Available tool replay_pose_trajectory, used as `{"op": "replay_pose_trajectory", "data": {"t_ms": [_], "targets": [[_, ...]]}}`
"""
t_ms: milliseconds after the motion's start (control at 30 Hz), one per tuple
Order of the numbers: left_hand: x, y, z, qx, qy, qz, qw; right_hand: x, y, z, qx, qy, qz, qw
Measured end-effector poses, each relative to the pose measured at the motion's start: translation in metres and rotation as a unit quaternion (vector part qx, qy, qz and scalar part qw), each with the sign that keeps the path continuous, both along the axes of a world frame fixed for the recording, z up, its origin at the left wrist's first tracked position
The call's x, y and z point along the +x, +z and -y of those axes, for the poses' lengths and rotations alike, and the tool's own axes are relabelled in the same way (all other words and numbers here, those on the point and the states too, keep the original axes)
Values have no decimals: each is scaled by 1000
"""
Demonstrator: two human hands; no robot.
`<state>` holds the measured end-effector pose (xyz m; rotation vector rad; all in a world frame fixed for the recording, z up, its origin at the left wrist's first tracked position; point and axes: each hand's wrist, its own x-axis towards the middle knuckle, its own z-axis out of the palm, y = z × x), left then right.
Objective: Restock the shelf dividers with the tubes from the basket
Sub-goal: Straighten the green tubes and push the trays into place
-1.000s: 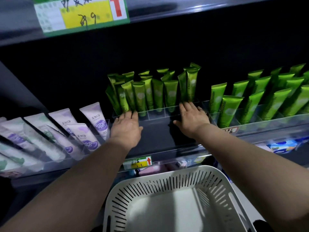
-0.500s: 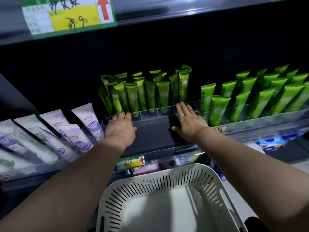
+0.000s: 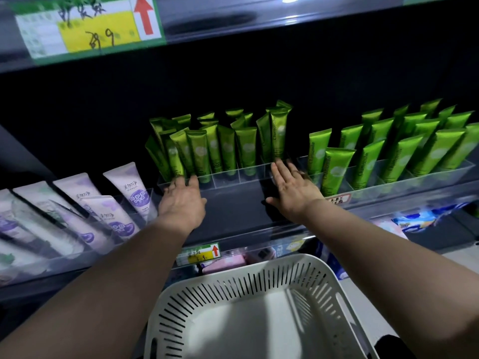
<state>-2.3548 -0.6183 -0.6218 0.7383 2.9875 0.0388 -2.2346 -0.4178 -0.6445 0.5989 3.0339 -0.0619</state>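
Several green tubes (image 3: 223,149) stand upright in a clear divider tray (image 3: 233,176) at the middle of the shelf. My left hand (image 3: 181,200) rests flat at the tray's front left corner, fingers straight against the clear wall. My right hand (image 3: 291,187) lies flat at the tray's front right end, fingers straight and touching the base of the rightmost tubes. Neither hand holds a tube. The white slotted basket (image 3: 321,278) sits below my arms, and no tubes show inside it.
A second clear tray of brighter green tubes (image 3: 388,154) stands to the right. Pale purple tubes (image 3: 129,190) lean in dividers on the left. Price tags hang on the upper shelf edge (image 3: 88,27) and the lower rail (image 3: 199,255). Packets fill the shelf beneath.
Both hands have stayed flat at the front of the green tube tray, barely shifting. The view has drifted slightly, so the shelf sits a little further left in the frame.
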Motion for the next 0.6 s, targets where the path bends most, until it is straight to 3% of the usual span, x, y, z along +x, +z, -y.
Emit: {"op": "replay_pose_trajectory", "data": {"t_ms": [600], "targets": [[0,5,3,19,-6,0,1000,-20,16,13,20,22,-41,999]]}}
